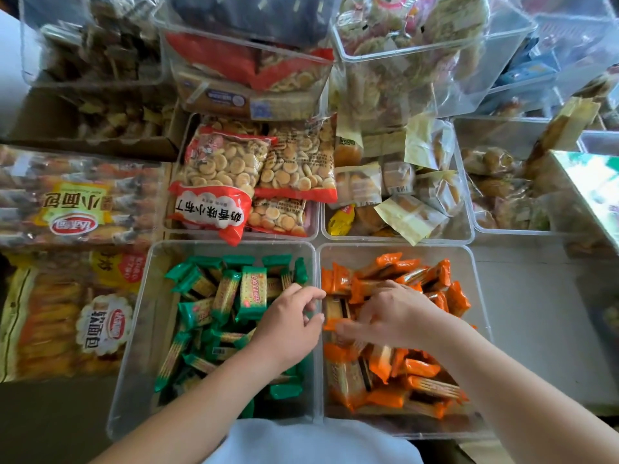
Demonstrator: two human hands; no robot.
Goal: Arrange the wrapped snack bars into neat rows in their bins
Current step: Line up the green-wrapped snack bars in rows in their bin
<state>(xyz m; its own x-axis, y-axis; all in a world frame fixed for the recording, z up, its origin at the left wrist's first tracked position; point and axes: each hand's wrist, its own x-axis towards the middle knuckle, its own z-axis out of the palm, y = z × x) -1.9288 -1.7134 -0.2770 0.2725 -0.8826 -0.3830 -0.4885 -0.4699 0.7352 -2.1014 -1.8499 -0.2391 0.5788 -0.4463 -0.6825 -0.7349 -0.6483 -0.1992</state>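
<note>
You have one view, from the wide-angle camera on your head. It faces forward and steeply down, close above the green-bar bin (144, 298) and orange-bar bin (475, 283); farther bins (467, 199) bend away toward the top.

A snack shop: clear bins (147, 329) of wrapped bars (253, 293), biscuit bags (217, 182) and bread packs (77, 202) crowd the display.

Occluded and indistinct regions, head view.
Right hand (392, 313) fingertips (345, 329) motion-blurred, grasp undeterminable; left hand (291, 326) covers green snack bars (253, 293) beneath; bread bags (67, 209) cropped at left edge; upper bins (435, 50) show blurred contents.
</note>
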